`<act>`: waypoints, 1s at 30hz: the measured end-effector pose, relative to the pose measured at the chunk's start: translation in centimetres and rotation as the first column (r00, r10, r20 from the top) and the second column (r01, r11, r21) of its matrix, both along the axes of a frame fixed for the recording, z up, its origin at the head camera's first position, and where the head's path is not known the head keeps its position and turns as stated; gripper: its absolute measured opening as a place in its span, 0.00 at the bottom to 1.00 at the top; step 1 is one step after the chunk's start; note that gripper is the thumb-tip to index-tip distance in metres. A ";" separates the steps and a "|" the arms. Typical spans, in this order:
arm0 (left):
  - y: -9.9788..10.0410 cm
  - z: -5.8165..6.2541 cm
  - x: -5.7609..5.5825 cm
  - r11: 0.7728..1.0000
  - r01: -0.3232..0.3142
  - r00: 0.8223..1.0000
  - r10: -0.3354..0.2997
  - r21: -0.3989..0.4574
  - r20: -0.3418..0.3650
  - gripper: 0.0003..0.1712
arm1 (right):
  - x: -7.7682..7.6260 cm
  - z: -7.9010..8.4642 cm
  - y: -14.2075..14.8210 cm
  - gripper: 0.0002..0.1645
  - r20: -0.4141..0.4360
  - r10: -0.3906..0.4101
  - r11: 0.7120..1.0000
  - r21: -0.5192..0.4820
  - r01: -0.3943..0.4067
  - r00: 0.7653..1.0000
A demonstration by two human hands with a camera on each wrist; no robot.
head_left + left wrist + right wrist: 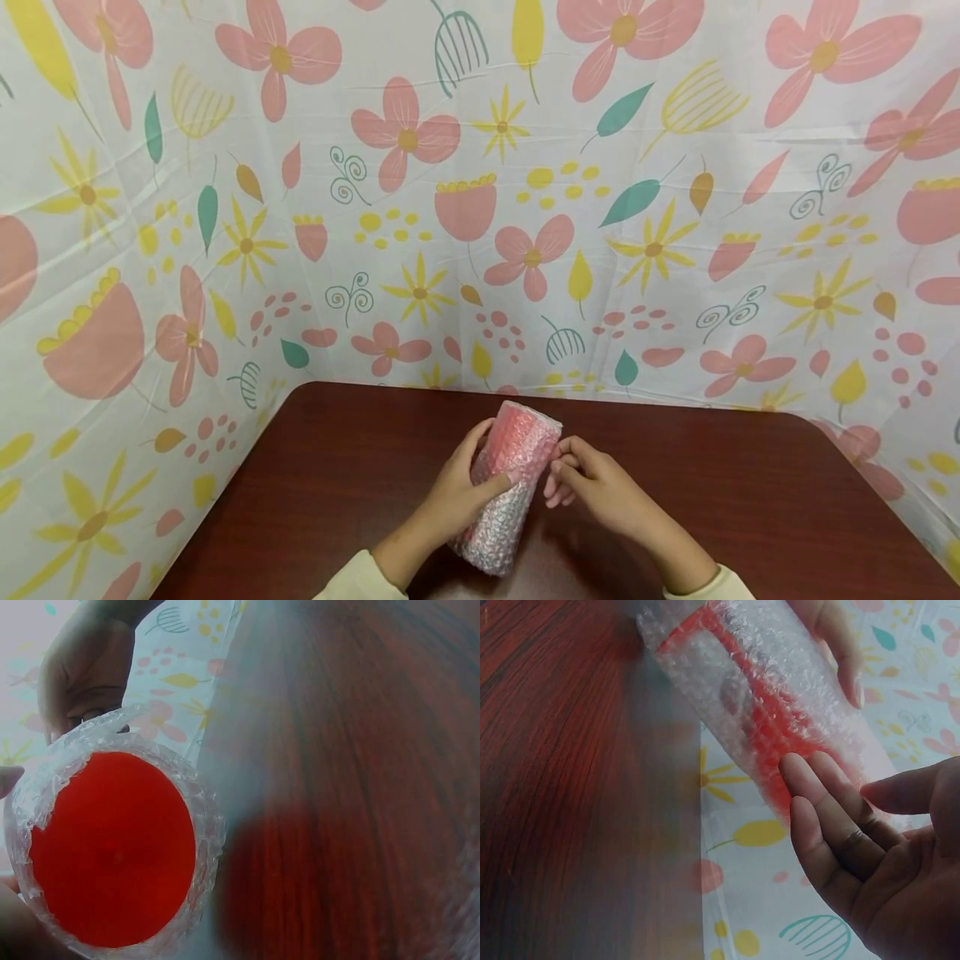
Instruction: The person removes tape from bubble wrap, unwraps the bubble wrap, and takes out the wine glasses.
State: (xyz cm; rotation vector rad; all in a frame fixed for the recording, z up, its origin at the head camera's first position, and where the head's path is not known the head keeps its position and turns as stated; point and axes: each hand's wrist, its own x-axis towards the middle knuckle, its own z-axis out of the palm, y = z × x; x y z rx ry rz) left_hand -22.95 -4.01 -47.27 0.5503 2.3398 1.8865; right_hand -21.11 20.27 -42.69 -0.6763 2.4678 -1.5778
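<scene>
A red cylinder wrapped in bubble wrap (510, 492) is held tilted over the table, its top leaning right in the head view. My left hand (461, 492) grips it around the side, thumb across the front. In the left wrist view, one round red end (112, 847) shows inside a ring of bubble wrap (210, 817). My right hand (592, 483) is at the upper right edge, thumb and finger pinching the wrap's edge. Its other fingers (832, 832) are bent beside the cylinder in the right wrist view. The exact pinch point is partly hidden.
A dark reddish-brown table (337, 467) with rounded far corners lies under the hands. White cloth with a flower print (480, 208) hangs behind the table and along its left side.
</scene>
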 end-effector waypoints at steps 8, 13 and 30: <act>0.0 0.1 0.0 0.999 -0.034 0.999 0.034 -0.002 -0.005 0.45 | 0.0 0.2 0.1 0.16 0.012 0.037 0.999 -0.005 -0.037 0.999; 0.0 0.1 0.0 0.999 -0.044 0.999 0.044 0.000 -0.025 0.46 | -0.1 0.2 0.2 0.16 0.036 0.041 0.999 -0.008 -0.041 0.998; -0.2 0.1 -0.2 1.000 -0.031 1.000 0.031 -0.002 -0.003 0.48 | -0.3 -0.2 0.0 0.09 0.015 -0.009 1.000 -0.015 0.009 1.000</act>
